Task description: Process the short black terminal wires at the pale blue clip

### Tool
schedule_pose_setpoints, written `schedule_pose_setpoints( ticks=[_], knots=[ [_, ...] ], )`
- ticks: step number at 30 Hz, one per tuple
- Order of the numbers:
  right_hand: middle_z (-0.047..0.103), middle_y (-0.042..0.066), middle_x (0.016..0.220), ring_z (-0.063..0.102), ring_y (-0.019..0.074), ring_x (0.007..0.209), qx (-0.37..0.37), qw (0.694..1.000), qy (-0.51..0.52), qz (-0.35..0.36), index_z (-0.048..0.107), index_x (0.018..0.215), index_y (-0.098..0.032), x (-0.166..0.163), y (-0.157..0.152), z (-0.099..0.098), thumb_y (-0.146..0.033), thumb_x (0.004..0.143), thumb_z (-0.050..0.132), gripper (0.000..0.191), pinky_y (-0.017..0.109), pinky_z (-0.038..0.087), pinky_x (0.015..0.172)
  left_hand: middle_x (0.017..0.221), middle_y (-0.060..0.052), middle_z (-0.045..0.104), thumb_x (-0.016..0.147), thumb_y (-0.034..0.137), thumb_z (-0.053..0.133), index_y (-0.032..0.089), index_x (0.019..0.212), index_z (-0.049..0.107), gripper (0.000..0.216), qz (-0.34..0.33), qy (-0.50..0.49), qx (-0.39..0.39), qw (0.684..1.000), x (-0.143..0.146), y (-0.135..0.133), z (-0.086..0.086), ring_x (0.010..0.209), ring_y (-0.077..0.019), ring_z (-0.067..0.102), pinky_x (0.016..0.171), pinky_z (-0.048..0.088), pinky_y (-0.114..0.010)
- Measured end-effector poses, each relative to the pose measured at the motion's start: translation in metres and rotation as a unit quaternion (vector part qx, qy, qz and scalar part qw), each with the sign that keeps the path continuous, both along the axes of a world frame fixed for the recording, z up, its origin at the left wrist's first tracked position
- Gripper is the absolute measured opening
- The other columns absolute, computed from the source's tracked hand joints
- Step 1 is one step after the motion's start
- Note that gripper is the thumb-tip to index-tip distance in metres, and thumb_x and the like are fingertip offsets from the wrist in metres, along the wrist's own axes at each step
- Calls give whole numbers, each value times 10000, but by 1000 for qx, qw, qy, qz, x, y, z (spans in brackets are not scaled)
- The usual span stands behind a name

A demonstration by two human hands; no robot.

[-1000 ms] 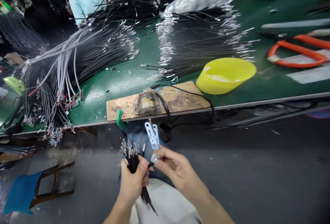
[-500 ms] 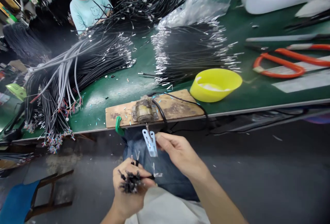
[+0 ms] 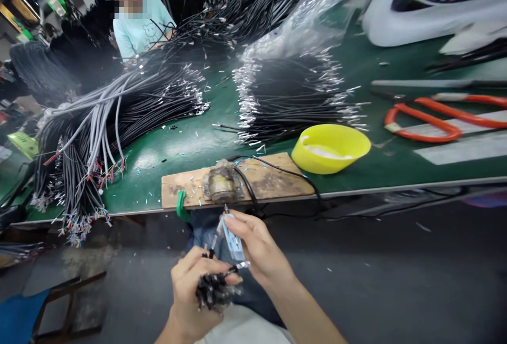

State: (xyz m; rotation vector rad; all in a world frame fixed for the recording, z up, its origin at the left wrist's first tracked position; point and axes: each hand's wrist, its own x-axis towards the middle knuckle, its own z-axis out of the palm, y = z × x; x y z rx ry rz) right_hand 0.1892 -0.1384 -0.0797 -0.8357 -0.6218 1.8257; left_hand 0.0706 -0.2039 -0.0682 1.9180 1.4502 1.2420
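Note:
My left hand (image 3: pixel 193 293) grips a bundle of short black wires (image 3: pixel 214 288) with stripped ends, held low over my lap. One wire tip sticks out toward a pale metal blade tool (image 3: pixel 232 236) that hangs below the table edge. My right hand (image 3: pixel 259 246) wraps its fingers around that tool, just above the bundle. The tool hangs from a worn metal block (image 3: pixel 222 187) on a wooden board (image 3: pixel 273 174) at the green table's (image 3: pixel 396 162) front edge.
A yellow bowl (image 3: pixel 332 146) sits right of the board. Heaps of black wires (image 3: pixel 291 96) and grey cables (image 3: pixel 99 122) cover the table's middle and left. Orange-handled scissors (image 3: pixel 431 120) lie at right. A person in a light blue shirt (image 3: pixel 142 19) sits behind the table.
My right hand let go of the wire end, rose to the blade tool and closed around it. My left hand lowered and tilted the bundle. The view shifted downward.

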Motion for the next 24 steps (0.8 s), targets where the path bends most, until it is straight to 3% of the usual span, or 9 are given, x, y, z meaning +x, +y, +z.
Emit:
schedule_pose_setpoints(
  ticks=[6,16,21,24],
  knots=[
    [333,-87,470,252,61,442,6,1000,-5,-7,423,500,-183,0,0,-4,-505,575,756,469,200,206,403,610,-43,659,677,97,626,177,734,676,110,-36,15,-13,999,2,0,-2,545,-168,584,493,454,-262],
    [414,-43,454,319,93,456,-61,994,-39,-85,488,464,-177,7,-13,-22,-670,550,674,534,233,289,441,629,-55,678,732,206,656,215,724,715,60,-34,-29,-81,996,0,-7,-2,562,-177,597,537,476,-282],
    [398,-42,469,346,107,467,-17,989,-118,-84,446,461,-193,18,-30,-36,-592,598,692,489,239,291,440,665,-52,685,732,224,674,205,729,709,40,14,-117,-154,981,1,-19,-17,610,-184,621,600,495,-296],
    [378,-42,471,350,111,459,44,974,-196,-106,420,466,-201,24,-43,-39,-547,709,619,468,240,295,433,733,-58,689,741,295,675,188,800,702,125,85,-202,-242,945,3,-28,-29,630,-173,622,602,493,-279]
  ],
)
